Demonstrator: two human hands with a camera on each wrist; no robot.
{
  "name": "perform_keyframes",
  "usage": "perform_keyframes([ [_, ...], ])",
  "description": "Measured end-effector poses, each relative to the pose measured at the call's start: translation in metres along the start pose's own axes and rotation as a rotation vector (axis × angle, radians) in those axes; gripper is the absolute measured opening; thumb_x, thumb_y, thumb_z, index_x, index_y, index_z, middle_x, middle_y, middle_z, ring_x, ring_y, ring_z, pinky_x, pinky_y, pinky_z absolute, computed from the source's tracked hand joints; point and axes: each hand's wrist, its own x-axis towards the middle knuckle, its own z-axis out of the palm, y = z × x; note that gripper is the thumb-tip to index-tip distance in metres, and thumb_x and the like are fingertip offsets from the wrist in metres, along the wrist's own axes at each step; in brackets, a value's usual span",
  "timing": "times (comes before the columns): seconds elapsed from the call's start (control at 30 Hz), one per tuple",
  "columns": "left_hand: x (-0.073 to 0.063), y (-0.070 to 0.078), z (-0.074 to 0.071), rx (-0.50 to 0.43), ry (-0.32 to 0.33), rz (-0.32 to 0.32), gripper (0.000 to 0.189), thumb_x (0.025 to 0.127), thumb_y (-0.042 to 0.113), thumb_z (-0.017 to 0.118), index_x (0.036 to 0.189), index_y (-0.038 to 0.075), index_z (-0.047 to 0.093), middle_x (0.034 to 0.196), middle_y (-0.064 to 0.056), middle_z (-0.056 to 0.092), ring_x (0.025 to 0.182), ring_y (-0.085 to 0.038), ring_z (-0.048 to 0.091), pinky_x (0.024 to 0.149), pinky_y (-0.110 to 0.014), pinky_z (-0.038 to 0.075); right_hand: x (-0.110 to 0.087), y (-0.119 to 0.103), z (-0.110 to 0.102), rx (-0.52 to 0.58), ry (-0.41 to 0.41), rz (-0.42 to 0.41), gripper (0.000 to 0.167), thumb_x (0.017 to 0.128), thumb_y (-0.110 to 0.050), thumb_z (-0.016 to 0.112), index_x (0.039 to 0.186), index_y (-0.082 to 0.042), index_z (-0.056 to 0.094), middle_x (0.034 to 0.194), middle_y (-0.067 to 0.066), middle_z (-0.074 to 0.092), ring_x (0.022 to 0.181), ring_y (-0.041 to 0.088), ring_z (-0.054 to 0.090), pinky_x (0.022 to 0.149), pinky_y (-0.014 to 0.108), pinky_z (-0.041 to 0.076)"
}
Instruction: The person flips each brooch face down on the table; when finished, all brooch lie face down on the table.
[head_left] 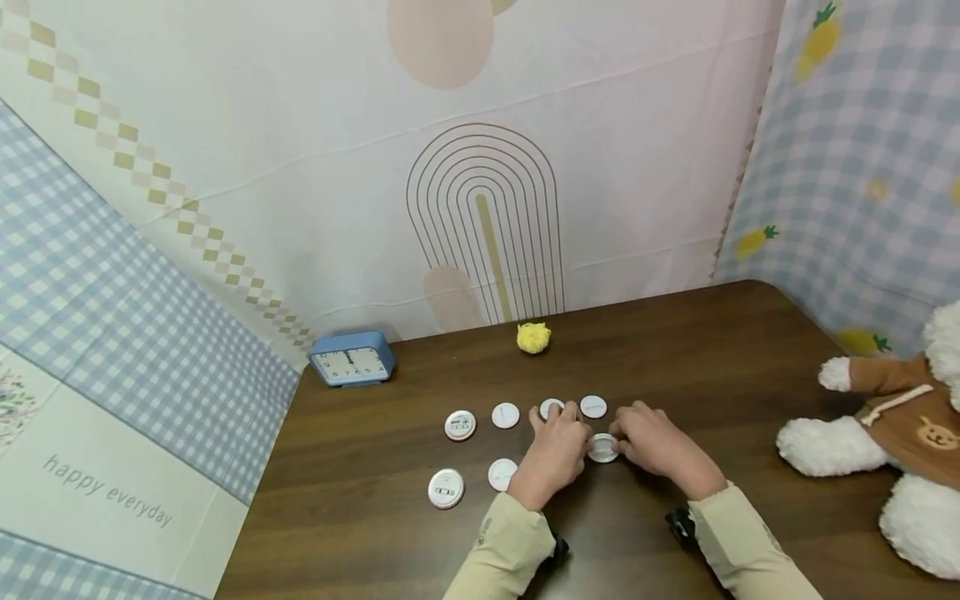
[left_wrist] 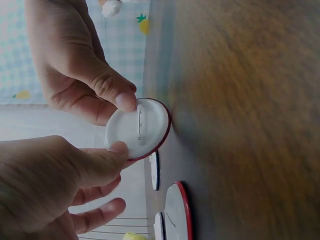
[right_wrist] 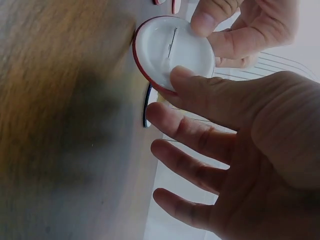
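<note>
A round pin-back badge with a white back and a red rim is between both hands, tilted at the table surface. My left hand pinches one side of it, thumb on the white back beside the metal pin. On the opposite side my right hand pinches the edge between thumb and index finger, its other fingers spread in the right wrist view. Just behind the hands lie two more badges, one partly covered by the left fingers and one fully visible badge.
Left of the hands, several more badges lie pin side up, including a lower-left badge and a badge by the left wrist. A blue clock, a yellow puff and a plush toy stand around the wooden table.
</note>
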Motion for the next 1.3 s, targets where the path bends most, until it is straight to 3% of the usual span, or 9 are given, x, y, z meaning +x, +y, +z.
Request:
perform_keyframes([
  [0.4, 0.002, 0.011, 0.001, 0.021, -0.011, -0.084, 0.005, 0.088, 0.023, 0.075, 0.091, 0.026, 0.078, 0.103, 0.0, 0.059, 0.1, -0.025, 0.054, 0.092, -0.061, 0.038, 0.003, 0.001, 0.003, 0.052, -0.024, 0.129, 0.032, 0.08, 0.001, 0.073, 0.061, -0.017, 0.054, 0.063, -0.004, 0.046, 0.066, 0.018, 0.042, 0.063, 0.038, 0.038],
  [0.6, -0.002, 0.016, 0.004, 0.009, -0.046, -0.116, 0.004, 0.089, 0.023, 0.075, 0.088, 0.025, 0.078, 0.106, -0.003, 0.061, 0.099, -0.027, 0.054, 0.09, -0.06, 0.04, 0.0, -0.002, 0.003, 0.153, -0.115, 0.315, 0.016, 0.085, -0.005, 0.076, 0.074, -0.016, 0.072, 0.073, -0.005, 0.063, 0.07, 0.018, 0.051, 0.071, 0.045, 0.031],
  [0.7, -0.003, 0.017, 0.006, 0.017, -0.041, -0.119, 0.004, 0.089, 0.023, 0.074, 0.086, 0.024, 0.077, 0.106, -0.004, 0.061, 0.099, -0.027, 0.054, 0.09, -0.06, 0.04, 0.0, -0.003, 0.004, 0.158, -0.11, 0.373, 0.013, 0.085, -0.006, 0.077, 0.076, -0.016, 0.073, 0.075, -0.004, 0.064, 0.071, 0.02, 0.052, 0.072, 0.046, 0.031],
  [1.03, 0.002, 0.019, 0.011, 0.033, 0.012, -0.143, 0.008, 0.086, 0.027, 0.078, 0.081, 0.022, 0.073, 0.104, -0.005, 0.061, 0.097, -0.028, 0.054, 0.088, -0.059, 0.04, 0.003, -0.002, 0.003, 0.133, -0.06, 0.398, 0.021, 0.081, -0.001, 0.075, 0.068, -0.014, 0.066, 0.07, -0.002, 0.058, 0.069, 0.022, 0.051, 0.075, 0.053, 0.032],
  [1.3, -0.001, 0.012, 0.011, -0.03, 0.042, -0.135, 0.013, 0.089, 0.031, 0.077, 0.085, 0.021, 0.071, 0.103, -0.005, 0.058, 0.097, -0.028, 0.052, 0.087, -0.059, 0.039, 0.006, 0.002, -0.001, 0.1, -0.031, 0.338, 0.012, 0.088, -0.005, 0.072, 0.081, -0.013, 0.067, 0.077, 0.0, 0.059, 0.075, 0.023, 0.053, 0.073, 0.051, 0.034],
])
